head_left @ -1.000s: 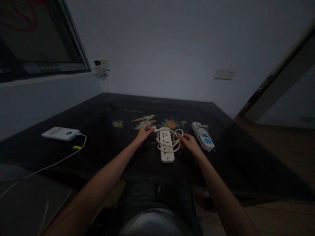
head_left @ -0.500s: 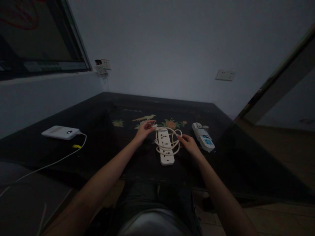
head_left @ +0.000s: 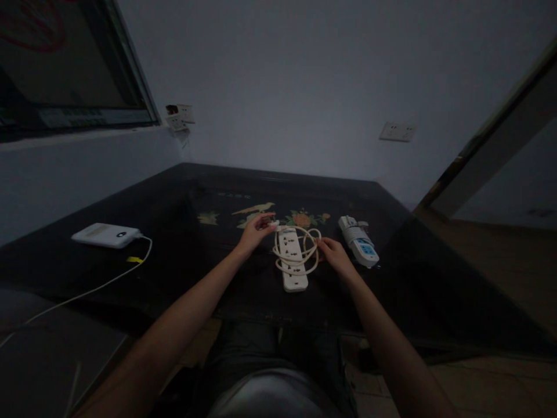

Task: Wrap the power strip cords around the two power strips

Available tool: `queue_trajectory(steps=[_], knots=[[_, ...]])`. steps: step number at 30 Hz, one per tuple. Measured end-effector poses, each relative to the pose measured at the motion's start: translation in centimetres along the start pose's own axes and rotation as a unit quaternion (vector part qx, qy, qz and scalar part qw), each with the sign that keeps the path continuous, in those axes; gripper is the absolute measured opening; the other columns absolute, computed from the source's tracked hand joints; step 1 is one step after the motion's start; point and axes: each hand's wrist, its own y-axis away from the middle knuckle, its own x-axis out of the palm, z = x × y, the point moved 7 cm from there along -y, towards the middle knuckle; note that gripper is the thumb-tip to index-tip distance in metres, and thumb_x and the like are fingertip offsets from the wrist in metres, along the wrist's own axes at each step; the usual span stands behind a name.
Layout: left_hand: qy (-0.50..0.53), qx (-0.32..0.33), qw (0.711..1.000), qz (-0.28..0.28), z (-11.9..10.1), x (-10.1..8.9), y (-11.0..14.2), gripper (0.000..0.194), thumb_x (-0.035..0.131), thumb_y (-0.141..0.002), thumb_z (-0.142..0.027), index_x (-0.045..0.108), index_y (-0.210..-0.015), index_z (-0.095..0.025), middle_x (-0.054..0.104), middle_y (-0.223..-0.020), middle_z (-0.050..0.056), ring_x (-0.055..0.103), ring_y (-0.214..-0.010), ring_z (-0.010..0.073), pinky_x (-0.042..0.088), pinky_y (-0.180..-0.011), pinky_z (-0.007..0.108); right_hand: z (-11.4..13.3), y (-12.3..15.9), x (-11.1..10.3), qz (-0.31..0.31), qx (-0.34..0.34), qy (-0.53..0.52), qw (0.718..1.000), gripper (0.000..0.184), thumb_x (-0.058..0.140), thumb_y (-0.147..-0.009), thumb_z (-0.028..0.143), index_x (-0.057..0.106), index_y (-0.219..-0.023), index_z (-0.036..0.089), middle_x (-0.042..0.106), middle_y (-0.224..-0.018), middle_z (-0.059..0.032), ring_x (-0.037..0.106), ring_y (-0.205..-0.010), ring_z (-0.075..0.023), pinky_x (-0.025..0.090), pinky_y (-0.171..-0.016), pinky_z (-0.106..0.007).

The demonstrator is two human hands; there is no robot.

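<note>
Moved slightly farther up the table (head_left: 183, 255) since a second ago: left hand (head_left: 253, 234) and plug (head_left: 274, 223), with a slight leftward shift of the cord (head_left: 310, 268) loops. At the plug, left thumb and fingertips closed around its body, just beside the far end of the strip (head_left: 296, 284). At the right-hand side of the loops, right hand (head_left: 334, 254) with thumb and forefinger pinched together on the cord; exact position of the remaining right fingers too dark to tell. Between both hands, strip flat on the table, sockets facing up, far end pointing away from the person, near end close to the table's near edge. Over its sockets, several loose turns of cord, spilling past both long sides. Right of the right hand, well apart from the strip, other strip (head_left: 366, 249) with blue sockets, wrapped in its own gray wire (head_left: 358, 233). Far to the left, white device (head_left: 105, 235) with a thin cable (head_left: 104, 286) from its right end, trailing off the table, and just below that end, yellow tag (head_left: 134, 259). Beyond the hands, painted bird (head_left: 259, 208) and flower (head_left: 301, 219) on the dark tabletop.
</note>
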Motion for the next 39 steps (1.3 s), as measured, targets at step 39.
queue_trajectory(steps=[39], knots=[[-0.037, 0.029, 0.999, 0.009, -0.32, 0.39, 0.23, 0.039, 0.072, -0.07, -0.028, 0.065, -0.107, -0.019, 0.063, -0.116, 0.01, 0.059, -0.095, 0.0181, 0.047, -0.084, 0.034, -0.31, -0.18, 0.08, 0.006, 0.026, 0.026, 0.999, 0.018, 0.046, -0.081, 0.026, 0.062, -0.081, 0.016, 0.065, -0.067, -0.0009, 0.06, -0.056, -0.0131, 0.048, -0.048, -0.021]])
